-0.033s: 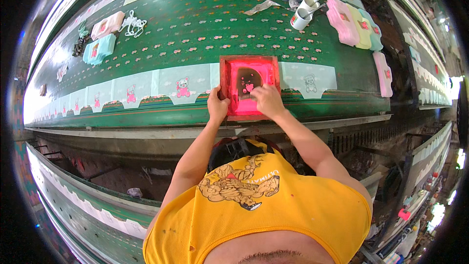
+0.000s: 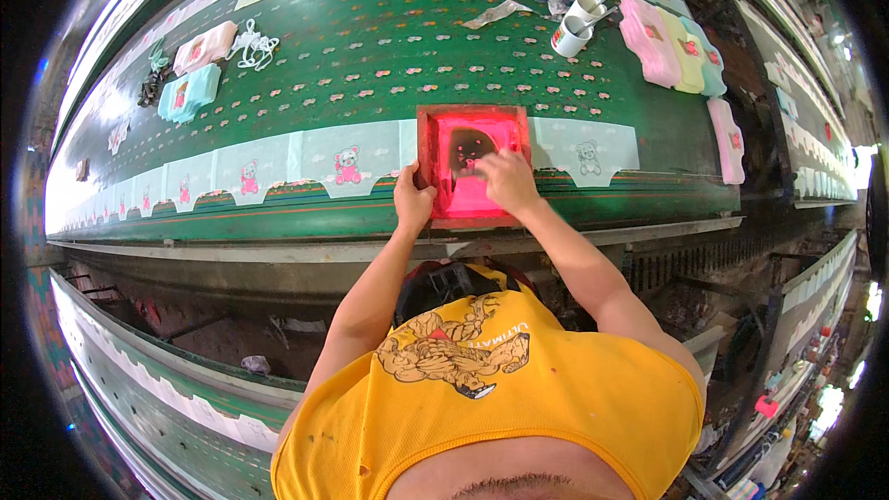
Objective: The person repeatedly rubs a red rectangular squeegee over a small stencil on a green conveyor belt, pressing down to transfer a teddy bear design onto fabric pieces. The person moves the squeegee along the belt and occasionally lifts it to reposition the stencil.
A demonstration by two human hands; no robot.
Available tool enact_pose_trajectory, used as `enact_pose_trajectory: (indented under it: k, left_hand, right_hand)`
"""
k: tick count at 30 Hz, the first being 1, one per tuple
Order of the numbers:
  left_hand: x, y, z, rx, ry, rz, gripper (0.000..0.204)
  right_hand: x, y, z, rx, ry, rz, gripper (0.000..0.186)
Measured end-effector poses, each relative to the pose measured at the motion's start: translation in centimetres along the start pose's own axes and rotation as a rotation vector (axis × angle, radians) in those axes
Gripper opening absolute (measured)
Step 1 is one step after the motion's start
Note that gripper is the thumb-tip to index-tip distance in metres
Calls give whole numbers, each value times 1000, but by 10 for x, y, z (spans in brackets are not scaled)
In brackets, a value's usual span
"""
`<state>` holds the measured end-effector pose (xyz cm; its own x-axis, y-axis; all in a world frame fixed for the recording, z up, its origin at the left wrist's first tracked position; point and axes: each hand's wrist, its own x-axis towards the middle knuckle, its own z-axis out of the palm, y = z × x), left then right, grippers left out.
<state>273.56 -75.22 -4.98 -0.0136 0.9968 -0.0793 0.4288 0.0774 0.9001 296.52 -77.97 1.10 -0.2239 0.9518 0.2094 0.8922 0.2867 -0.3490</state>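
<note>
Fingers: left hand (image 2: 414,198) gripping the left side of the red-rimmed frame (image 2: 424,141); right hand (image 2: 511,183) curled over its pink screen (image 2: 470,205), anything held inside hidden.
Frame: near side of the green table (image 2: 676,139), over the pale cloth row.
Left cloths (image 2: 315,150): printed with pink bears.
Right cloth (image 2: 609,143): bears a grey bear.
Far right: two cups (image 2: 570,41), beside pastel stacks (image 2: 646,54).
Far left: white cord (image 2: 252,48) near a blue stack (image 2: 188,95).
</note>
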Motion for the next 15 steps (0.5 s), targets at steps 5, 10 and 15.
enact_pose_trajectory:
  k: [5,10,15]
  left_hand:
    - [10,5,4,8,15,18,53]
    - [9,-4,6,52,32,74,61]
    - [7,8,4,5,18,63,62]
  right_hand:
    - [67,32,14,-93,181,49,16]
    - [4,-1,25,-140,192,24,25]
    - [-46,-25,22,-119,183,19,25]
